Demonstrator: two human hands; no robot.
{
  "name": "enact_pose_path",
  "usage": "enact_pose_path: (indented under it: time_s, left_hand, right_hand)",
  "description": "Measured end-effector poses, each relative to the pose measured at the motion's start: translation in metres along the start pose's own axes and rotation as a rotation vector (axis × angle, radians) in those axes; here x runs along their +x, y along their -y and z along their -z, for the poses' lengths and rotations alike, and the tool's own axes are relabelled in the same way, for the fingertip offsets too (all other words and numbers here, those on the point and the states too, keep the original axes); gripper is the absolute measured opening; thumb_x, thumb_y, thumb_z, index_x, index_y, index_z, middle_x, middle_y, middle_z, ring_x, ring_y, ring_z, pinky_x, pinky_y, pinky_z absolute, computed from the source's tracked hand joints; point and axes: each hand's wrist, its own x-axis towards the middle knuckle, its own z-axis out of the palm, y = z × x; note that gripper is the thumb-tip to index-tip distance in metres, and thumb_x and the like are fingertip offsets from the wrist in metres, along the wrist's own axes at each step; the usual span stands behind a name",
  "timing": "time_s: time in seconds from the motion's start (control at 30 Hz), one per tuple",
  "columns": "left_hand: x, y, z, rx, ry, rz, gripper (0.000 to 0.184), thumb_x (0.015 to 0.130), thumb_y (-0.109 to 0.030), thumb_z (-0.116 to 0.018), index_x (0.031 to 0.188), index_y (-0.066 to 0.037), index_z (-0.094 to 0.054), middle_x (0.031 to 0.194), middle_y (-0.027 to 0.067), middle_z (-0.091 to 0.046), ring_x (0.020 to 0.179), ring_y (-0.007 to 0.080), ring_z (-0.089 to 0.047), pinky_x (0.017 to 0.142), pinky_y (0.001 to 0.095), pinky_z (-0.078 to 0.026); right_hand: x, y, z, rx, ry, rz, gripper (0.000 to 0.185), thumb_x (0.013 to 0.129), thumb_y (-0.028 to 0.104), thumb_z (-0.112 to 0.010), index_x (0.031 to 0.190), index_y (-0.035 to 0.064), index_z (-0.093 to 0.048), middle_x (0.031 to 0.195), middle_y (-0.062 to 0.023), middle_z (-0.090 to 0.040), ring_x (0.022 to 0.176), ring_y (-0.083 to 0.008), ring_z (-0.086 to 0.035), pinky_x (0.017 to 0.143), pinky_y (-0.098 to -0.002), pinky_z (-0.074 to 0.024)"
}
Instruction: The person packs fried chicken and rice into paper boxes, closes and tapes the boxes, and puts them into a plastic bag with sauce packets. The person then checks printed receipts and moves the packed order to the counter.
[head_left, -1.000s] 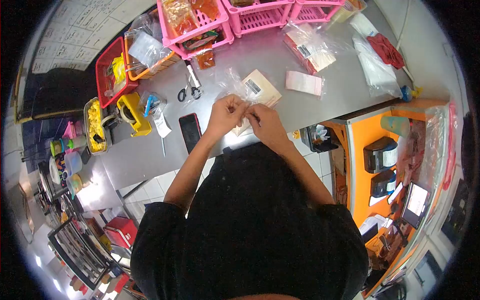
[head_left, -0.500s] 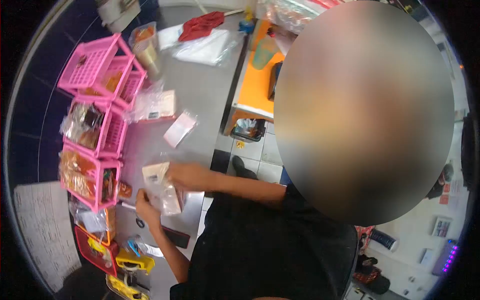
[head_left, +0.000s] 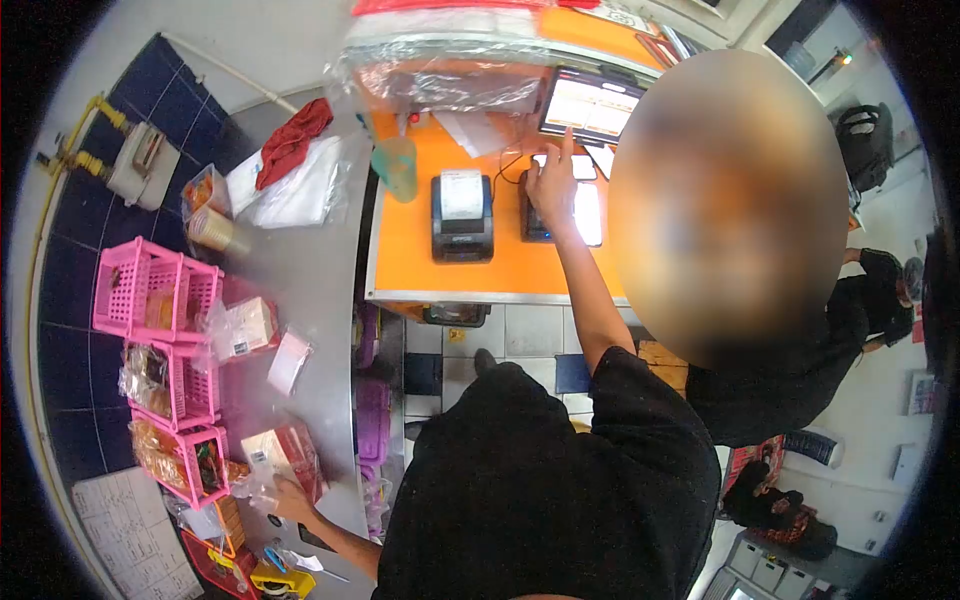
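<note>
My left hand (head_left: 290, 500) is closed on a clear plastic bag (head_left: 258, 489) over the steel counter. Beside it lies a stack of pale and reddish packets (head_left: 283, 452), partly in clear wrap. On the other side, my right hand (head_left: 550, 190) reaches over the orange desk with its index finger stretched to the lower edge of a tablet (head_left: 592, 108) with a lit screen. Whether the fingertip touches the glass I cannot tell. Below this hand are a black device (head_left: 537, 215) and a bright phone-like screen (head_left: 588, 214).
A receipt printer (head_left: 462, 222) and green cup (head_left: 396, 168) stand on the orange desk. Pink baskets (head_left: 192, 378) with wrapped goods line the steel counter (head_left: 320, 330). Wrapped packets (head_left: 247, 328) lie nearby. A person in black (head_left: 780, 395) stands close at right.
My right hand has left the wrapped packets and moved across to the tablet on the orange desk. My left hand stays by the packets, now at the plastic bag. The view has turned toward the desk.
</note>
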Motion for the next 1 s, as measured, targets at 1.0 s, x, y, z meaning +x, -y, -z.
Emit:
enact_pose_path:
  time_s: [1.0]
  left_hand:
    - [0.025, -0.074, 0.088, -0.377, -0.389, 0.061, 0.041, 0.103, -0.027, -0.048, 0.111, 0.009, -0.065, 0.103, 0.0321, -0.065, 0.093, 0.0493, -0.061, 0.081, 0.0514, -0.049]
  right_hand:
    - [-0.052, 0.002, 0.045, 0.309, 0.188, -0.190, 0.020, 0.085, 0.009, -0.065, 0.104, 0.0052, -0.059, 0.132, -0.0205, -0.052, 0.083, -0.0407, -0.068, 0.069, -0.0471, -0.0560]
